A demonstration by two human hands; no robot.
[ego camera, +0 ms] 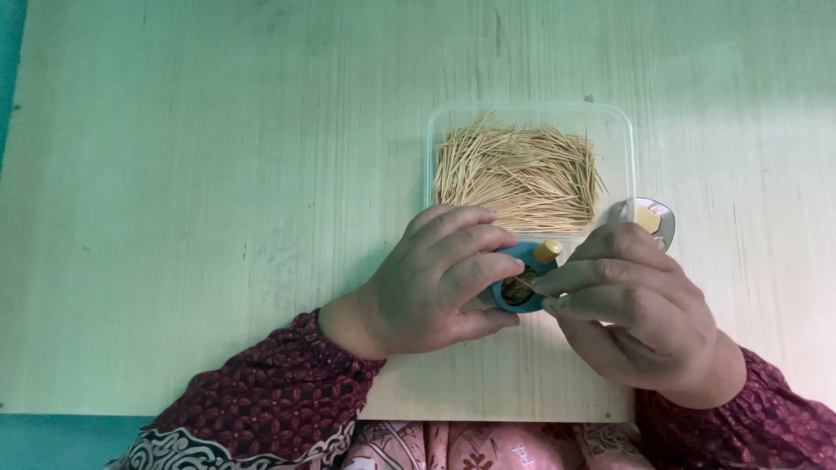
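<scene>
A pale wooden table [218, 218] fills the view. On it, right of centre, a clear rectangular tub [620, 139] is seen, open on top and holding a loose heap of toothpicks [515, 176]. Just beside the tub's near right corner a small silvery lid [664, 219] with a yellow centre lies on the table.

In front of the tub's near edge a small round blue holder [520, 280] with a yellow knob is gripped by the left hand [435, 283], fingers curled closed around its left side. The right hand [640, 300] is pinched narrow, thumb and forefinger closed on a single toothpick [522, 284] whose tip is set at the holder's dark opening. Dark red patterned sleeves [261, 392] cover both forearms.
</scene>
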